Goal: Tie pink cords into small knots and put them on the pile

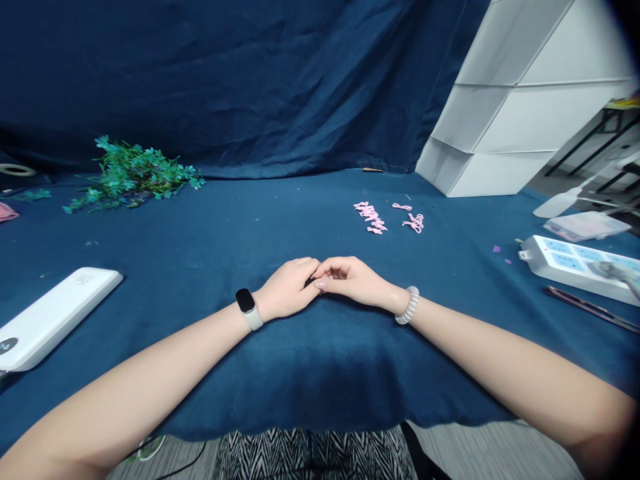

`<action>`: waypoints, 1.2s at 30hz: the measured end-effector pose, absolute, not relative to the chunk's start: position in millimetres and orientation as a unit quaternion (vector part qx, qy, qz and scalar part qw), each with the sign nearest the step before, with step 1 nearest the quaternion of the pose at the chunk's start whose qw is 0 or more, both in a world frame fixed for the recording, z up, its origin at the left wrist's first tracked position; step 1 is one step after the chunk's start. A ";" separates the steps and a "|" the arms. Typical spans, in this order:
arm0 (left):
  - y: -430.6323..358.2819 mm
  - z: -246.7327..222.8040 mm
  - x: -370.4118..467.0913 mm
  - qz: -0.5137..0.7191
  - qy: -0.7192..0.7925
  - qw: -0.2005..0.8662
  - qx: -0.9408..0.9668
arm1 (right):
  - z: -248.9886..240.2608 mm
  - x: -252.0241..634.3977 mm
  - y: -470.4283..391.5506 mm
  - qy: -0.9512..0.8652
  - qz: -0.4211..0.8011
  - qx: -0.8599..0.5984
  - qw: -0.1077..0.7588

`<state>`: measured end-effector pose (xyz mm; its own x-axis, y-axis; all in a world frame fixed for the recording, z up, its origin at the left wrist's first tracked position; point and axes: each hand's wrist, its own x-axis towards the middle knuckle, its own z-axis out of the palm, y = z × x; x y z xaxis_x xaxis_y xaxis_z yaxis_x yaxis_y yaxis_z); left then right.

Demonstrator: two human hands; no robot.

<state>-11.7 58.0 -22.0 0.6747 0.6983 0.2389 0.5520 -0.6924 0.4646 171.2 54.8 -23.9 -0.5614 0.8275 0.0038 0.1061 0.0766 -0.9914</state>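
My left hand (290, 288) and my right hand (353, 280) meet near the front middle of the blue cloth (225, 233), fingertips touching. A fitness band is on the left wrist, a coiled pale band on the right. The left fingers are partly hidden behind the right ones; whether anything lies between them cannot be made out. The right fingers are curled in, thumb against the left hand. Beyond the hands, to the right, lie a cluster of pink cord pieces (371, 217), a small pink loop (402, 207) and a pink knotted piece (414, 223).
Green artificial flowers (137, 175) lie at the back left, a white power bank (60, 317) at the left. To the right are a power strip (583, 265), a dark slim pen-like tool (593, 309), a clear plastic box (586, 226) and white stacked boxes (515, 123).
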 end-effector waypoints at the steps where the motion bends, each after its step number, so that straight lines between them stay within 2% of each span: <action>1: 58.0 -21.9 -11.7 0.203 0.349 0.181 0.897 | -23.6 171.1 54.6 -0.664 0.583 -0.351 0.310; 36: 59.0 -24.2 -12.4 0.203 0.346 0.177 0.899 | -24.5 171.4 55.6 -0.667 0.578 -0.351 0.312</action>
